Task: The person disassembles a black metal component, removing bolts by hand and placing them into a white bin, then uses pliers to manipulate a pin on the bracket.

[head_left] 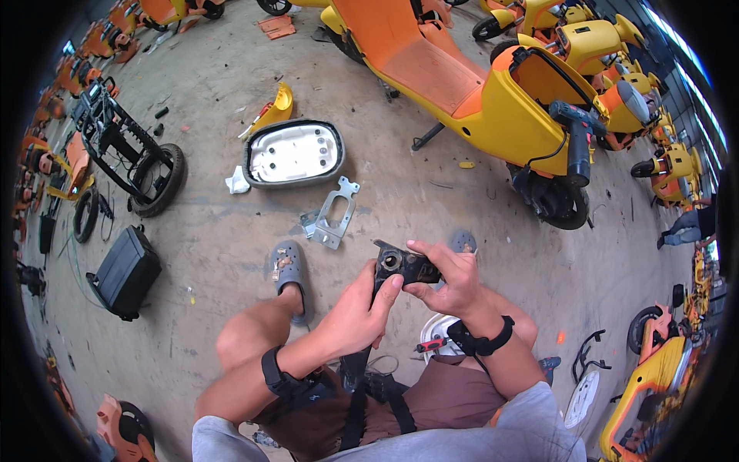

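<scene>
A small black, worn part (412, 268) with a round, metal-rimmed hole is held up above the floor, between my knees. My left hand (356, 306) grips its left end, the thumb pressed close below the hole. At the other end, my right hand (456, 282) pinches it with the index finger along the top and the thumb underneath. Beyond my hands, a silvery metal bracket (339, 213) with a long cut-out lies on the concrete. Farther off sits an upturned scooter seat (299, 153) with a white underside and dark rim.
A yellow and orange scooter (493, 108) stands at the far right, a cordless drill (577, 142) resting on it. To the left are a black box (127, 271) and a stripped black frame with a wheel (158, 181). A red-handled screwdriver (433, 345) lies by my right leg.
</scene>
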Demonstrator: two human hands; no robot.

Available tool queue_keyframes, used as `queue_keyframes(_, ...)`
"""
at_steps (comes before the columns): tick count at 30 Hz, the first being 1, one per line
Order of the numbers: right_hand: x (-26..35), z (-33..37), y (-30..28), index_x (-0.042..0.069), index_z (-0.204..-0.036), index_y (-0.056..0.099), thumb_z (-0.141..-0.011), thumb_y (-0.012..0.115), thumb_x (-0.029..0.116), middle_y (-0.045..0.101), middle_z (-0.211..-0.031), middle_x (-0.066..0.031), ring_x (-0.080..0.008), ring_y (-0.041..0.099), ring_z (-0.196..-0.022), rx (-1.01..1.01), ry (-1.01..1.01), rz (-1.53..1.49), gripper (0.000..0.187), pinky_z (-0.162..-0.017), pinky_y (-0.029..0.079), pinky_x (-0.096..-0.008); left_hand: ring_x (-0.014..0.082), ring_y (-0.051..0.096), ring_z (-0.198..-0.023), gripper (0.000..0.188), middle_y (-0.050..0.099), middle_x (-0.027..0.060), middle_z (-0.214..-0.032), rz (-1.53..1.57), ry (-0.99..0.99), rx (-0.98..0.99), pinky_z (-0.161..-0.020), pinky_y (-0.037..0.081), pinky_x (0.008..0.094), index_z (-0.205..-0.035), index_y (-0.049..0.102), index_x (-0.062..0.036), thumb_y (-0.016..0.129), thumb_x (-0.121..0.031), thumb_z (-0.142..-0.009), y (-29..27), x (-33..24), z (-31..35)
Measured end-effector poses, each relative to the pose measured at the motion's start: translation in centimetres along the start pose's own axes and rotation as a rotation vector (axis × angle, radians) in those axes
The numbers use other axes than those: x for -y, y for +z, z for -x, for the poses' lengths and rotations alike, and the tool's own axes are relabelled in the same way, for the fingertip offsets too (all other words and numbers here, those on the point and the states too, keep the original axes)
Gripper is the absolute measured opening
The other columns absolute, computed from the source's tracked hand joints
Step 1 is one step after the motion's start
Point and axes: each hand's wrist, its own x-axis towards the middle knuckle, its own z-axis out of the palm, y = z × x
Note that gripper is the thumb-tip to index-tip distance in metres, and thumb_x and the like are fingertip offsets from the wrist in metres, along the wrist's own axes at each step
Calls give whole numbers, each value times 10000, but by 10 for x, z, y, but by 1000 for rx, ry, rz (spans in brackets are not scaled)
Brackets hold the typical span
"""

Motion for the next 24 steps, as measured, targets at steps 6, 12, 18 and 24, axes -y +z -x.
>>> queue_keyframes(6, -1, -2, 8, 84, -1201, 640, -733, 816, 395, 649, -800, -87, -231, 647, -635, 13, 57, -77, 589, -558, 513, -318, 107, 520, -450, 402, 478, 30, -704, 14, -46, 14, -386, 448, 275, -1259, 350, 2, 442, -321, -1037, -8, -1, -3)
queue_keyframes(12, 8, -9, 8, 83, -1190, 652, -699, 839, 386, 618, -810, -65, -216, 636, -619, 19, 41, -77, 606, -556, 516, -310, 87, 493, -464, 374, 480, 22, -742, 89, -40, 28, -399, 429, 245, -1256, 363, -21, 468, -303, -1034, -15, 4, 6)
queue_keyframes(18, 7, -11, 17, 93, -1206, 648, -706, 824, 408, 590, -775, -55, -198, 614, -579, -57, -9, -26, 617, -512, 501, -307, 109, 512, -461, 327, 482, 52, -849, 172, -7, -30, -382, 433, 249, -1139, 387, -32, 466, -331, -1031, -12, 5, 8)
queue_keyframes(24, 12, -9, 21, 83, -1217, 634, -742, 791, 427, 588, -818, -58, -211, 626, -602, -84, 44, -15, 607, -506, 499, -309, 99, 505, -436, 314, 494, 43, -772, 130, 31, -123, -357, 427, 240, -1091, 392, -24, 455, -326, -1034, -3, 5, 8)
